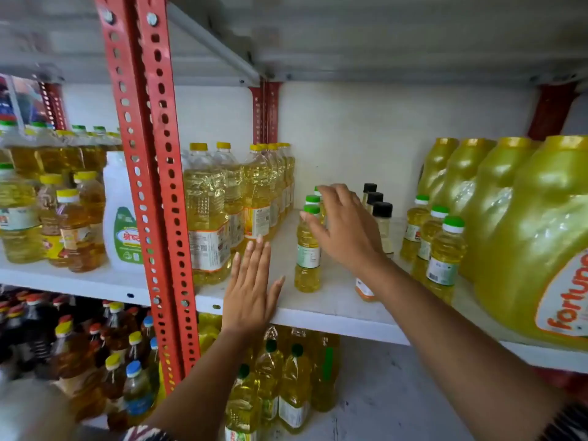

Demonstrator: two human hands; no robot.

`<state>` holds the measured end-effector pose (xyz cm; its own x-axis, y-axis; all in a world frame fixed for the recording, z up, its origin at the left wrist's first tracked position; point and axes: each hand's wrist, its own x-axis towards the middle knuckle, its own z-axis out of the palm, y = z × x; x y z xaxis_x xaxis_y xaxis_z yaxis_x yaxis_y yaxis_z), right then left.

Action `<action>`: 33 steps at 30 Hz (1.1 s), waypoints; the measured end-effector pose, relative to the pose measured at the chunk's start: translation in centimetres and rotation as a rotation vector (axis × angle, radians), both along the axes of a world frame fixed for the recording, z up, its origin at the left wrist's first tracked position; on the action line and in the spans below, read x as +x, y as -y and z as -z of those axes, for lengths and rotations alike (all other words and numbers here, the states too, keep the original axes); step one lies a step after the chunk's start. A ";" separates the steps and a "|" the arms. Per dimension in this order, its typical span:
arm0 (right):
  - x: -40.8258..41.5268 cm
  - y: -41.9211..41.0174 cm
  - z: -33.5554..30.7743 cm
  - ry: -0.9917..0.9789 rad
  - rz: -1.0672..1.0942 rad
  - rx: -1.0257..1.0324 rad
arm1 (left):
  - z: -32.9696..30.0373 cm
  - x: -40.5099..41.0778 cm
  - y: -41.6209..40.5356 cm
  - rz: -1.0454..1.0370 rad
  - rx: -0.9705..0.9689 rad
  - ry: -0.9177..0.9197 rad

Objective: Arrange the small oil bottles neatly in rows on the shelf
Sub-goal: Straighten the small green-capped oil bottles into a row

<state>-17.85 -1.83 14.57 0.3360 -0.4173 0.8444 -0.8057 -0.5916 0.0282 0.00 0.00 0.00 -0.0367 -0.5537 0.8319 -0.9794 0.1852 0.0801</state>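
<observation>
Green-capped small oil bottles (308,246) stand in a line running back from the shelf (334,316) front edge. Right hand (345,230) reaches open beside them, holding nothing, likely to straighten them. Left hand (249,288) lies flat and empty at the edge.

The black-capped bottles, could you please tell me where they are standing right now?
The black-capped bottles stand in a row toward the shelf back, just beyond the right hand, between two rows of green-capped small oil bottles.

"fortune" in orange on the big yellow jug (537,237).
</observation>
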 end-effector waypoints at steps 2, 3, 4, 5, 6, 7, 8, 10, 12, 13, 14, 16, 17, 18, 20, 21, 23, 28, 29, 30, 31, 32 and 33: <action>0.9 1.1 -1.3 -0.045 -0.001 0.126 | 0.0 0.2 -0.1 -0.004 0.008 -0.031; 1.2 1.8 -1.9 -0.076 0.013 0.160 | 0.1 0.3 0.1 -0.010 -0.010 -0.030; 1.5 2.2 -2.7 -0.094 0.037 0.208 | 0.5 0.1 0.1 -0.015 -0.004 -0.021; 1.8 2.7 -3.1 -0.102 0.031 0.240 | 0.8 0.2 0.3 -0.014 -0.030 -0.020; 2.0 2.8 -3.4 -0.116 0.036 0.276 | 0.7 0.3 0.4 -0.014 -0.026 -0.019; 2.1 2.9 -3.7 -0.122 0.037 0.312 | 0.7 0.4 0.4 -0.022 -0.035 -0.017; 2.2 3.0 -4.0 -0.122 0.042 0.340 | 0.7 0.5 0.5 -0.029 -0.037 -0.004; 2.2 3.1 -4.7 -0.105 0.036 0.413 | 1.0 0.4 0.5 -0.042 -0.052 -0.001; 2.2 3.3 -5.2 -0.095 0.005 0.490 | 0.9 0.4 0.4 -0.040 -0.051 -0.010; 2.0 3.4 -5.5 -0.094 -0.006 0.531 | 0.8 0.4 0.4 -0.042 -0.053 -0.012; 1.9 3.4 -5.7 -0.093 -0.016 0.569 | 0.8 0.4 0.4 -0.042 -0.050 -0.016; 1.6 3.4 -6.0 -0.061 -0.029 0.609 | 0.8 0.4 0.4 -0.041 -0.045 -0.022; 1.6 3.4 -5.9 -0.032 -0.026 0.601 | 0.8 0.3 0.3 -0.047 -0.049 -0.020; 1.6 3.4 -5.8 -0.015 -0.016 0.581 | 0.7 0.3 0.3 -0.048 -0.044 -0.024; 1.8 3.5 -5.5 -0.015 -0.009 0.571 | 0.6 0.2 0.2 -0.045 -0.040 -0.033; 1.9 3.5 -5.4 -0.015 -0.019 0.595 | 0.6 0.2 0.2 -0.043 -0.040 -0.035; 1.8 3.1 -5.7 0.014 -0.058 0.687 | 0.6 0.1 0.2 -0.039 -0.038 -0.038; 1.8 2.8 -5.6 0.063 -0.010 0.659 | 0.6 0.2 0.2 -0.040 -0.049 -0.038; 1.8 3.0 -5.5 0.067 -0.008 0.664 | 0.6 0.1 0.2 -0.040 -0.050 -0.039; 1.8 3.1 -5.5 0.069 -0.019 0.682 | 0.6 0.1 0.2 -0.039 -0.051 -0.041; 1.7 3.0 -5.5 0.072 -0.034 0.706 | 0.6 0.1 0.2 -0.039 -0.052 -0.043; 1.7 3.0 -5.5 0.079 -0.046 0.730 | 0.6 0.1 0.3 -0.038 -0.054 -0.044; 1.7 2.9 -5.5 0.083 -0.055 0.736 | 0.7 0.1 0.3 -0.039 -0.057 -0.044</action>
<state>-16.18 -4.76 20.12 0.3194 -0.8696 0.3765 -0.7568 -0.4732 -0.4509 0.10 -0.29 -0.67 0.0212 -0.5055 0.8625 -0.9818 0.1524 0.1135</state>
